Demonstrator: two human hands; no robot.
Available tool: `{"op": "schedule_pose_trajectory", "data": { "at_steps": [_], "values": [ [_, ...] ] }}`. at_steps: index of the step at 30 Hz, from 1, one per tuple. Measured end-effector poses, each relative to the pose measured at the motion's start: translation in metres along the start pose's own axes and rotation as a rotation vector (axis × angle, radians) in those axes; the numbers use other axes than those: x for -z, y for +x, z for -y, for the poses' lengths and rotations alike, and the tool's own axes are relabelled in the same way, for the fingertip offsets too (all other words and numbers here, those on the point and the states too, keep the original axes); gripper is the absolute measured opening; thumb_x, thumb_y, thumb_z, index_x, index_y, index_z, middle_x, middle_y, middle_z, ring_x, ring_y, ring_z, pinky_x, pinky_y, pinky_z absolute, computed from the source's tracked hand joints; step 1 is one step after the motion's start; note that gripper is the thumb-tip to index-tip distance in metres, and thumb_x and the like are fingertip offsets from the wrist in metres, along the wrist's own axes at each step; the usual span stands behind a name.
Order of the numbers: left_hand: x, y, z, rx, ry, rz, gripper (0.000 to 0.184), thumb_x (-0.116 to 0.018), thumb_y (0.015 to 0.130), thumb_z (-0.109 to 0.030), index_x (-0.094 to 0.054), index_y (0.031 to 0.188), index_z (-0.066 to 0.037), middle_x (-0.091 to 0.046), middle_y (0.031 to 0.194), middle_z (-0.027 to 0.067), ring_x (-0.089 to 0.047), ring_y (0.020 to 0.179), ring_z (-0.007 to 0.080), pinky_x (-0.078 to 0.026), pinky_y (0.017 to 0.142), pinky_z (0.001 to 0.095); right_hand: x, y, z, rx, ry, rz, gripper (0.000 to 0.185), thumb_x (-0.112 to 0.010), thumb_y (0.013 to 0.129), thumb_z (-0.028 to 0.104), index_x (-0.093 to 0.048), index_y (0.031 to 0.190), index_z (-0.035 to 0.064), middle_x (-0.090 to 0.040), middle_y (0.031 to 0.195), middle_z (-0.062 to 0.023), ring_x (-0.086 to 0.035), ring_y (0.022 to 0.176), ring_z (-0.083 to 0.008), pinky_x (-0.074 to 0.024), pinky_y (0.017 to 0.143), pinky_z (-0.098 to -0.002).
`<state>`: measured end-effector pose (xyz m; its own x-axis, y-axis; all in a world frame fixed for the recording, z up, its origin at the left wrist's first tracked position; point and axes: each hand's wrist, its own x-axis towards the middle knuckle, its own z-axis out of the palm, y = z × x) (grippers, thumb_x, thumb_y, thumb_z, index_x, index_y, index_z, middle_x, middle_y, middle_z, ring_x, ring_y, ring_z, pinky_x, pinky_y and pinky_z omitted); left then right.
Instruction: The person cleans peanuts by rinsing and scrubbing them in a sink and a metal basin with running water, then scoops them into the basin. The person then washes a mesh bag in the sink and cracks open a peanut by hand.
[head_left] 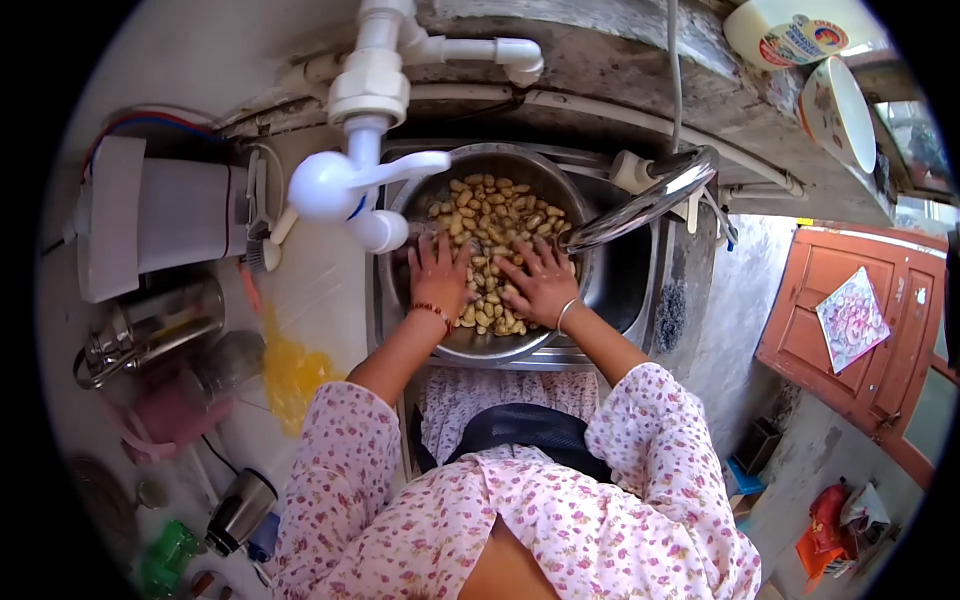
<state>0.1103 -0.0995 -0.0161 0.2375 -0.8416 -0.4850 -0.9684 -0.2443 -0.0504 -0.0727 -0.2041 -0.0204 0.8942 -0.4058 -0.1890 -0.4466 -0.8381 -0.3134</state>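
A round metal basin stands in the sink and holds many light-brown peanuts in their shells. My left hand, with a beaded bracelet at the wrist, lies over the left side of the peanuts with its fingers apart. On the right side, my right hand, a pale bangle at its wrist, rests on the peanuts with fingers spread. Both palms face down, and neither hand grips anything that I can see. A curved metal spout reaches over the basin's right rim.
A white plastic tap hangs above the basin's left rim. Left are a metal flask, a pink container and a yellow bag. A patterned bowl and a white bottle sit on the upper right ledge.
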Motion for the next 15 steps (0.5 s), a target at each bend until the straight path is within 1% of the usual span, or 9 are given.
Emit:
{"op": "schedule_pose_trajectory", "data": {
  "at_steps": [2,3,4,6,7,8,11,12,15],
  "values": [
    [0.049,-0.036,-0.018,-0.093,-0.156,0.199,0.081,-0.060,0.072,-0.058,-0.033,0.139,-0.021,-0.014,0.150,0.0125,-0.010,0.137,0.0394,-0.014,0.103,0.0643,-0.008,0.012,-0.005,-0.193,0.159,-0.055,0.051,-0.043,0.089,0.040,-0.036,0.137,0.0248,-0.026,0.144,-0.0147,-0.030,0.126,-0.0421,-0.0283,0.101,-0.0514],
    [0.060,-0.049,-0.024,-0.137,-0.234,0.299,0.082,-0.061,0.072,-0.057,-0.033,0.140,-0.021,-0.015,0.150,0.0119,-0.010,0.137,0.0395,-0.013,0.103,0.0644,-0.015,0.023,-0.003,-0.247,0.253,-0.106,0.050,-0.042,0.090,0.038,-0.036,0.137,0.0232,-0.025,0.145,-0.0151,-0.028,0.128,-0.0419,-0.0294,0.101,-0.0511],
    [0.048,-0.052,-0.029,-0.178,-0.201,0.292,0.080,-0.063,0.072,-0.055,-0.035,0.138,-0.022,-0.020,0.147,0.0140,-0.011,0.136,0.0405,-0.016,0.103,0.0631,-0.023,0.034,0.000,-0.297,0.348,-0.164,0.050,-0.041,0.090,0.037,-0.035,0.138,0.0216,-0.024,0.145,-0.0155,-0.026,0.130,-0.0418,-0.0304,0.100,-0.0508],
    [0.033,-0.031,-0.025,-0.183,-0.005,0.269,0.081,-0.063,0.070,-0.057,-0.036,0.138,-0.022,-0.022,0.146,0.0141,-0.012,0.136,0.0392,-0.019,0.101,0.0639,-0.033,0.031,0.003,-0.195,0.261,-0.169,0.053,-0.043,0.089,0.037,-0.035,0.137,0.0177,-0.026,0.144,-0.0184,-0.029,0.127,-0.0420,-0.0208,0.103,-0.0550],
    [0.042,-0.023,-0.021,-0.177,0.056,0.234,0.082,-0.065,0.068,-0.057,-0.038,0.137,-0.021,-0.026,0.144,0.0140,-0.018,0.134,0.0377,-0.024,0.099,0.0624,-0.031,0.026,0.013,-0.148,0.221,-0.166,0.054,-0.044,0.088,0.037,-0.035,0.137,0.0158,-0.028,0.143,-0.0199,-0.031,0.126,-0.0422,-0.0161,0.105,-0.0570],
    [0.050,-0.014,-0.017,-0.169,0.116,0.201,0.083,-0.066,0.065,-0.058,-0.039,0.135,-0.021,-0.030,0.142,0.0138,-0.023,0.132,0.0362,-0.030,0.097,0.0610,-0.024,0.009,0.014,-0.091,0.181,-0.123,0.062,-0.050,0.084,0.043,-0.035,0.138,0.0153,-0.027,0.144,-0.0193,-0.028,0.128,-0.0413,-0.0161,0.105,-0.0573],
    [0.021,-0.001,-0.016,-0.014,0.129,0.064,0.083,-0.071,0.062,-0.054,-0.043,0.132,-0.020,-0.038,0.136,0.0110,-0.035,0.124,0.0320,-0.040,0.088,0.0535,0.006,-0.027,0.019,0.036,0.025,0.134,0.075,-0.055,0.078,0.053,-0.033,0.139,0.0160,-0.025,0.145,-0.0172,-0.027,0.130,-0.0393,-0.0157,0.106,-0.0560],
    [0.021,-0.003,-0.015,-0.039,0.075,-0.014,0.072,-0.072,0.064,-0.048,-0.048,0.124,-0.016,-0.044,0.128,0.0135,-0.053,0.103,0.0314,-0.048,0.075,0.0459,0.001,-0.022,0.016,0.054,-0.032,0.103,0.085,-0.059,0.073,0.058,-0.029,0.141,0.0172,-0.031,0.142,-0.0163,-0.031,0.128,-0.0378,-0.0192,0.105,-0.0552],
    [0.003,0.007,-0.007,0.039,-0.270,0.092,0.059,-0.071,0.070,-0.041,-0.049,0.116,-0.012,-0.050,0.118,0.0195,-0.060,0.083,0.0359,-0.050,0.066,0.0446,0.001,0.024,0.000,-0.081,0.175,0.415,0.084,-0.065,0.071,0.051,-0.030,0.140,0.0195,-0.027,0.142,-0.0173,-0.036,0.123,-0.0410,-0.0325,0.099,-0.0520]
  ]
}}
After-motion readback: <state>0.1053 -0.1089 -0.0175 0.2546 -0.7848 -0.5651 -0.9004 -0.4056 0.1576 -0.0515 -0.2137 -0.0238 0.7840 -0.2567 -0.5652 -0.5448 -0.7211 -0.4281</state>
